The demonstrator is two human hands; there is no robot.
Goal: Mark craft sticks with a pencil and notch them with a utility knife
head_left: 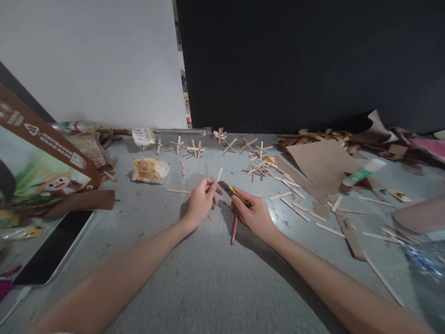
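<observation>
Pinched upright in my left hand (201, 202) is a short wooden craft stick (219, 174). My right hand (255, 213) is wrapped round a black and yellow utility knife (227, 189), whose front end meets the stick near my left fingertips. Below my right hand lies a red pencil (234, 229), partly hidden by the fingers. Another craft stick (178, 190) rests flat on the table just left of my left hand. Several small crossed-stick pieces (197, 149) stand or lie beyond my hands.
Loose craft sticks (295, 210), brown cardboard (321, 164) and a glue stick (364, 172) lie to the right. At left are a phone (54, 248), a printed bag (45, 153) and a yellow snack packet (149, 170). A black panel (313, 65) stands behind the grey table (194, 283).
</observation>
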